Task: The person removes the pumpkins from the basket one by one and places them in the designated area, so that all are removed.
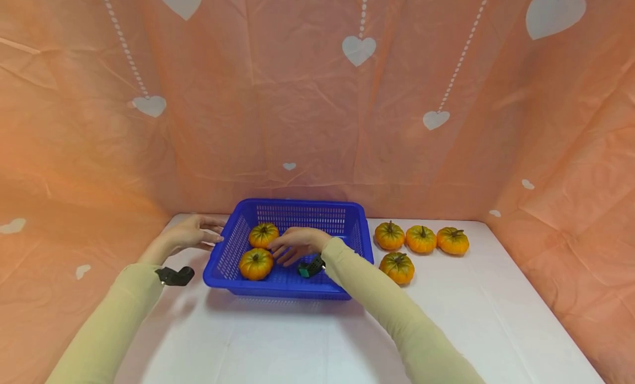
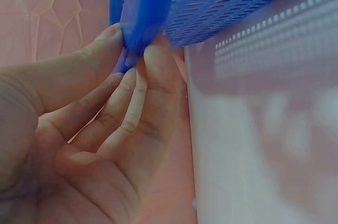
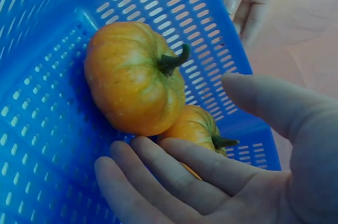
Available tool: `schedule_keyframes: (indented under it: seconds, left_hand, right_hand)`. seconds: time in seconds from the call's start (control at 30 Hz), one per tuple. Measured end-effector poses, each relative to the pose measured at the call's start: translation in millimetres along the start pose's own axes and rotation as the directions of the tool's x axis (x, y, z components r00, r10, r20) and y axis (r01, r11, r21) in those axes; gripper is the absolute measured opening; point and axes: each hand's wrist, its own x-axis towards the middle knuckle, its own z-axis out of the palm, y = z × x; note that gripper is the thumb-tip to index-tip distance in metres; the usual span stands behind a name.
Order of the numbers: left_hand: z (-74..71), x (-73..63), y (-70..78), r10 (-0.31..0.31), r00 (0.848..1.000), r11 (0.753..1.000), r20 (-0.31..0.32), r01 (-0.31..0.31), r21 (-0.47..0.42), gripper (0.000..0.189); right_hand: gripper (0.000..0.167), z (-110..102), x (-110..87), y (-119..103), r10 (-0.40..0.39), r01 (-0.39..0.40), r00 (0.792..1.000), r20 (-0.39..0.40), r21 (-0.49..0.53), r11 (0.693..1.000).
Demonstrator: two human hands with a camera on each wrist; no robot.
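A blue plastic basket with slotted walls stands on the white table. My left hand pinches its left rim; in the left wrist view the thumb lies on one side of the rim and the fingers on the other. Two small orange pumpkins with green stems sit in the basket's left part, a nearer pumpkin and a farther pumpkin. Inside the basket, my right hand is beside them, its fingers spread and holding nothing. In the right wrist view its fingertips partly cover the smaller-looking pumpkin.
Right of the basket, a row of three pumpkins lies on the white table, with another pumpkin in front. An orange-pink cloth with white hearts hangs behind and along both sides.
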Motion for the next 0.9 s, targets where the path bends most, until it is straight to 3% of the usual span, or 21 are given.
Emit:
schedule_keyframes:
  seconds: [0.63, 0.9]
  left_hand:
    - [0.4, 0.3, -1.3, 0.005, 1.0, 1.0, -0.005, -0.005, -0.003, 0.051]
    - [0.9, -0.2, 0.3, 0.005, 1.0, 1.0, -0.01, -0.005, 0.005, 0.05]
  right_hand:
    - [0.031, 16.8, 8.4, 4.5, 0.015, -0.015, 1.0, 0.0, 0.026, 1.0]
    - [0.008, 18.0, 10.7, 4.5, 0.01, -0.013, 0.999, 0.032, 0.103, 0.995]
